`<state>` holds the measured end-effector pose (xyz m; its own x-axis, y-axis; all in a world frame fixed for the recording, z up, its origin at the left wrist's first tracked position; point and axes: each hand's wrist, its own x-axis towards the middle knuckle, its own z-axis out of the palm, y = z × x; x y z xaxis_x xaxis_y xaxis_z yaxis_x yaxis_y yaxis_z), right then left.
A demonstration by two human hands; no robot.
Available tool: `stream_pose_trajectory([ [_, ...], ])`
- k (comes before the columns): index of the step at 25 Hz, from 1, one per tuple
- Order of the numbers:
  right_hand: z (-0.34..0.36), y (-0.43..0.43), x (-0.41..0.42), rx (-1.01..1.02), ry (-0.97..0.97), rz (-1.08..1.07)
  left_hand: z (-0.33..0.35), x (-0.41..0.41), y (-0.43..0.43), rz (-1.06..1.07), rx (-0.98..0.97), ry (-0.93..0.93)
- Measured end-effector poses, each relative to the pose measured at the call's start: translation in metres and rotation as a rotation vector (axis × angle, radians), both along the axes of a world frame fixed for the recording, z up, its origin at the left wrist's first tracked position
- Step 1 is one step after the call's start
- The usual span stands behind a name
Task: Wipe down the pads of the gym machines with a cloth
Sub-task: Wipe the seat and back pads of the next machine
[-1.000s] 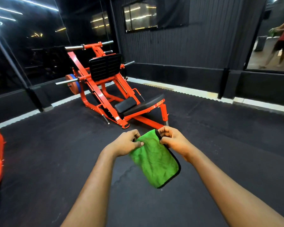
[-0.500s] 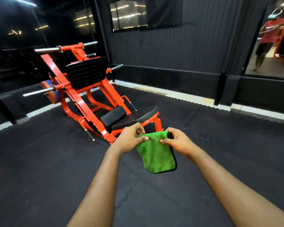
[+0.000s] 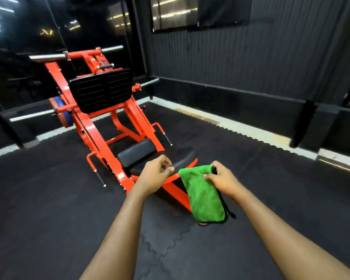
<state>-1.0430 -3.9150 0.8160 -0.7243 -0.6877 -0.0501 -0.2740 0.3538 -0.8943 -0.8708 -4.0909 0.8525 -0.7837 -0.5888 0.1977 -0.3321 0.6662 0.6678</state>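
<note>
A person's right hand (image 3: 223, 179) is pinching the top edge of a green cloth (image 3: 205, 199), its grip closed on the fabric between thumb and fingers, while the folded cloth is hanging in the air above the black rubber floor (image 3: 49, 209). The left hand (image 3: 155, 173) is hovering just beside the cloth's upper corner, its grip curled in on itself and holding nothing, thumb tip meeting forefinger. Both bare forearms are reaching forward from the bottom of the view. Beyond the hands an orange leg-press machine (image 3: 93, 134) is standing on the floor, its shorter black pad (image 3: 137, 151) and longer black pad (image 3: 180, 156) lying low just behind the left hand, its ribbed black footplate (image 3: 101, 89) tilting above them. Weight plates (image 3: 64, 118) are sitting on one of the machine's side bars, near the dark glass wall.
</note>
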Motion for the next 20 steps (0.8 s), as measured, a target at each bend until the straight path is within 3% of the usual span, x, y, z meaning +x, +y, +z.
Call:
stream_pose_trajectory([
  [6, -0.014, -0.081, -0.161, 0.014, -0.021, -0.025, -0.023, -0.148, -0.066, 0.151, 0.042, -0.022],
  [12, -0.045, -0.191, -0.337, 0.088, 0.014, 0.099, -0.091, -0.312, -0.169, 0.32, 0.105, -0.034],
  [20, -0.05, -0.324, -0.531, 0.164, -0.007, 0.252, -0.102, -0.475, -0.271, 0.49, 0.151, -0.102],
])
